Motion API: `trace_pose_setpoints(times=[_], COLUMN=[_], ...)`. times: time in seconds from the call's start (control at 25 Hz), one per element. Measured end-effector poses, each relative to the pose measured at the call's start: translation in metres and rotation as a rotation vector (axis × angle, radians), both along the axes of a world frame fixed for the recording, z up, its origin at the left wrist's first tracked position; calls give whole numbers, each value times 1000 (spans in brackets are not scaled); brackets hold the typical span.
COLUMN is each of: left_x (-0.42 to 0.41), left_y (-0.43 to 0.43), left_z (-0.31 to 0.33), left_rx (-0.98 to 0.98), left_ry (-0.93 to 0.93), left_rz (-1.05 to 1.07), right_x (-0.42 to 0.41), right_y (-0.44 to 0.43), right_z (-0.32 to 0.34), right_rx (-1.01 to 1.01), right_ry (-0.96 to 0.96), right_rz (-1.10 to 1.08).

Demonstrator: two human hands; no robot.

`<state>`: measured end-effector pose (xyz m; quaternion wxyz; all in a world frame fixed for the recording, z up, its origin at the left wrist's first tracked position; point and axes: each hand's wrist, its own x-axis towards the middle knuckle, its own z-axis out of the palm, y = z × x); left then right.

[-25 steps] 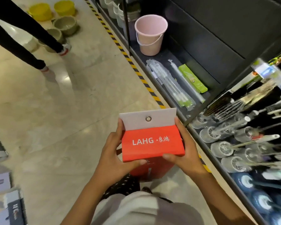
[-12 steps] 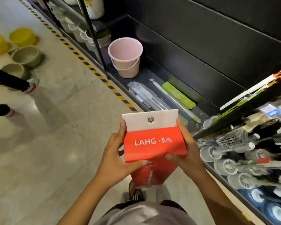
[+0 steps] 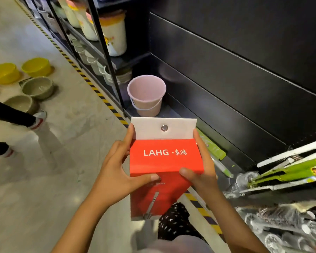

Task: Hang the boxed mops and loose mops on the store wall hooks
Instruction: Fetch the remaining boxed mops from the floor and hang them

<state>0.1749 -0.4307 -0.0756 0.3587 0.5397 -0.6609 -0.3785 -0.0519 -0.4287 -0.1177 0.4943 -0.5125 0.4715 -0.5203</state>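
A red mop box point(image 3: 164, 157) marked LAHG, with a white hang tab and a metal eyelet point(image 3: 164, 128) at its top, is held upright in front of me. My left hand point(image 3: 117, 168) grips its left side, thumb across the front. My right hand point(image 3: 202, 170) grips the right side, thumb on the front too. The box's lower end points down toward the floor. Behind it rises the black slat wall point(image 3: 244, 70); no hooks show on it here. Green packaged items point(image 3: 215, 152) lie on the base shelf behind the box.
A pink bucket point(image 3: 146, 95) stands on the base shelf just beyond the box. Packaged brushes and green-and-white cartons point(image 3: 285, 172) jut out at right. Left shelves hold stacked pails point(image 3: 115, 33). Yellow and grey basins point(image 3: 36, 77) sit on the floor beside another person's legs point(image 3: 13, 117).
My view has lifted and swung toward the black wall, and the box has risen with both hands still gripping it. The other person's legs have shifted left in view.
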Motion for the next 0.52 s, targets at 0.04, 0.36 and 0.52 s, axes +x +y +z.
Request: trace_pose_setpoints(times=[0.04,0.36,0.52], left_x=[-3,-22,-27], left_y=[-16,-140,-205], left_z=[1,43,72], left_rx=[-7,32,-32], left_ry=[-1,29,69], left_rz=[25,199,265], right_x=[-2,-15,-20], right_y=[-22,-190,-268], right_z=[1,44,76], right_rx=[-10,-67,-139], right_ry=[-8,35,65], right_rz=[43,206,268])
